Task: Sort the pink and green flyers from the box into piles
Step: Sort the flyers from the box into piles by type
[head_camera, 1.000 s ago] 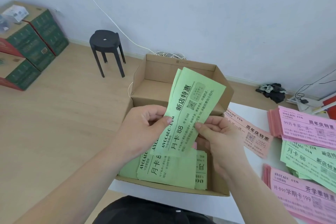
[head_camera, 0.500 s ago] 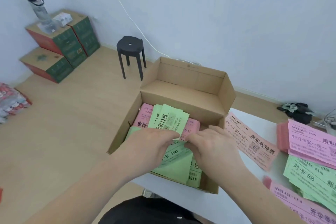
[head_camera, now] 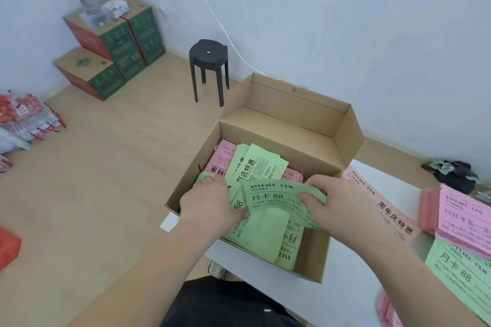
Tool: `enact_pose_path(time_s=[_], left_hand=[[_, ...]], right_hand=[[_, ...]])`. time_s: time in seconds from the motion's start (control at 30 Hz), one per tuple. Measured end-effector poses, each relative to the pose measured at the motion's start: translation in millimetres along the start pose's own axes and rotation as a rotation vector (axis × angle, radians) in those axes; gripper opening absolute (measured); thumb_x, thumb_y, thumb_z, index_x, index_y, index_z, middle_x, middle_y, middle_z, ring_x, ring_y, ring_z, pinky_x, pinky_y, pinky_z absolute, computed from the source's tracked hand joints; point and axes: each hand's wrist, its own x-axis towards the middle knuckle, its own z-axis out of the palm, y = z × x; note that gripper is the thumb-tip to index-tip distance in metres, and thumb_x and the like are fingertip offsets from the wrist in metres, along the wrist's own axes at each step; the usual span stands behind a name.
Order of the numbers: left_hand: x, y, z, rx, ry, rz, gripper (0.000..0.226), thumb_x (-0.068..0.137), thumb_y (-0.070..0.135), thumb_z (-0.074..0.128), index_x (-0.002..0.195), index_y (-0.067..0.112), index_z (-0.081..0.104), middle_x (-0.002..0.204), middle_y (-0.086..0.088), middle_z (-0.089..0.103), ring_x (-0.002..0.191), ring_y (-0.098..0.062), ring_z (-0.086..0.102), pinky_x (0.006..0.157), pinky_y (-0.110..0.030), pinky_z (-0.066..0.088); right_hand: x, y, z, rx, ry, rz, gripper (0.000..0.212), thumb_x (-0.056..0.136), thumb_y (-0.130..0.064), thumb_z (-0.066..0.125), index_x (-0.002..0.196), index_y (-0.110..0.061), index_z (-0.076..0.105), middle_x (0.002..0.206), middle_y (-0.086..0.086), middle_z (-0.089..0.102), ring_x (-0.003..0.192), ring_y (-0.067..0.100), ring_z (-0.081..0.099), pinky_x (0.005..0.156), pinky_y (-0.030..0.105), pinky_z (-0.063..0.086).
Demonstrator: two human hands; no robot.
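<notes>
1. Head view: left hand (head_camera: 210, 204) grips loose green paper flyers (head_camera: 265, 231) inside the open brown cardboard box (head_camera: 265, 114); right hand (head_camera: 342, 207) pinches the top one's edge.
2. Step: gathering greens; pink flyers (head_camera: 223, 156) lie beneath.
3. Next: lift clear, carry right to the green pile (head_camera: 462, 271).

Both hands were down in the cardboard box (head_camera: 292, 119). R hand (head_camera: 342, 207) pinched a bent green flyer (head_camera: 276, 196) at its right edge, thumb on top; L hand (head_camera: 210, 204) gripped its left end. Just beyond the grip: more green sheets over pink flyers (head_camera: 223, 156). Right of the grip, outside the box, on the white table (head_camera: 345, 287): pink pile (head_camera: 462, 218) & green pile (head_camera: 462, 271).
</notes>
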Motion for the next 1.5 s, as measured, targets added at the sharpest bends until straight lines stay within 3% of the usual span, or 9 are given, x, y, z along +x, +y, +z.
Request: enact_pose_path(time_s=[0.37, 0.57, 0.73, 0.83, 0.93, 1.03, 1.13, 1.3, 1.5], left_hand=[[15, -23, -10, -0.321, -0.053, 0.121, 0.049, 0.087, 0.028, 0.078, 0.13, 0.031, 0.055, 0.113, 0.007, 0.066, 0.101, -0.016, 0.062, 0.081, -0.033, 0.05], [21, -51, -36, -0.52, -0.015, 0.275, 0.026, 0.09, 0.015, 0.076, 0.087, 0.039, 0.067, 0.089, 0.014, 0.069, 0.082, -0.005, 0.063, 0.072, -0.03, 0.049], [24, -57, -52, -0.582, -0.069, 0.317, 0.015, 0.099, 0.031, 0.067, 0.105, 0.04, 0.077, 0.098, 0.017, 0.075, 0.087, -0.023, 0.074, 0.077, -0.044, 0.062], [23, -50, -56, -0.595, -0.067, 0.396, 0.016, 0.099, 0.034, 0.068, 0.107, 0.043, 0.079, 0.096, 0.025, 0.075, 0.085, -0.006, 0.073, 0.075, -0.03, 0.059], [14, -38, -59, -0.669, -0.068, 0.445, 0.021, 0.1, 0.025, 0.067, 0.103, 0.044, 0.078, 0.096, 0.032, 0.073, 0.089, 0.01, 0.067, 0.074, -0.008, 0.048], [13, -36, -55, -0.753, -0.14, 0.452, 0.017, 0.103, 0.038, 0.059, 0.104, 0.044, 0.075, 0.084, 0.014, 0.073, 0.077, 0.004, 0.061, 0.073, -0.016, 0.047], [11, -38, -60, -0.859, -0.235, 0.438, 0.048, 0.094, 0.067, 0.057, 0.108, 0.025, 0.075, 0.077, 0.014, 0.06, 0.072, -0.004, 0.055, 0.066, -0.026, 0.044], [17, -40, -49, -0.53, -0.069, 0.434, 0.02, 0.102, 0.021, 0.064, 0.118, 0.025, 0.076, 0.097, 0.018, 0.072, 0.069, 0.018, 0.058, 0.064, -0.005, 0.042], [3, -38, -27, -0.585, -0.19, 0.459, 0.019, 0.105, 0.035, 0.058, 0.106, 0.029, 0.076, 0.077, 0.024, 0.067, 0.071, 0.001, 0.059, 0.063, -0.015, 0.045]], right_hand=[[3, 18, -21, 0.205, -0.093, -0.047, 0.011, 0.094, -0.039, 0.071, 0.086, -0.047, 0.069, 0.071, -0.007, 0.069, 0.052, 0.008, 0.053, 0.055, 0.026, 0.047], [3, 10, -32, 0.003, -0.164, -0.301, 0.012, 0.094, -0.035, 0.069, 0.096, -0.046, 0.071, 0.091, -0.028, 0.067, 0.092, -0.003, 0.06, 0.083, 0.031, 0.053], [12, -17, -17, -0.034, 0.01, -0.517, 0.006, 0.088, -0.04, 0.067, 0.09, -0.037, 0.072, 0.119, -0.014, 0.063, 0.115, 0.017, 0.06, 0.09, 0.044, 0.056], [16, -33, -2, -0.154, 0.111, -0.64, 0.007, 0.084, -0.033, 0.076, 0.085, -0.031, 0.069, 0.139, 0.001, 0.062, 0.135, 0.029, 0.052, 0.106, 0.045, 0.044], [20, -45, 6, -0.075, 0.177, -0.609, 0.008, 0.085, -0.029, 0.072, 0.088, -0.026, 0.066, 0.104, -0.008, 0.073, 0.105, 0.022, 0.068, 0.092, 0.036, 0.052], [25, -44, 9, -0.094, 0.195, -0.504, 0.021, 0.083, -0.027, 0.079, 0.092, -0.029, 0.06, 0.075, -0.012, 0.063, 0.074, 0.02, 0.063, 0.066, 0.027, 0.04], [30, -44, 5, -0.103, 0.034, -0.395, 0.021, 0.097, -0.036, 0.066, 0.11, -0.036, 0.05, 0.093, -0.011, 0.068, 0.088, 0.021, 0.061, 0.068, 0.032, 0.038], [35, -43, 6, -0.209, -0.13, -0.298, 0.04, 0.102, -0.042, 0.058, 0.138, -0.042, 0.04, 0.123, -0.009, 0.067, 0.113, 0.024, 0.062, 0.089, 0.034, 0.049], [22, -45, 37, -0.365, -0.112, -0.457, 0.02, 0.108, -0.043, 0.041, 0.117, -0.029, 0.053, 0.113, -0.007, 0.065, 0.111, 0.023, 0.062, 0.078, 0.036, 0.039]])
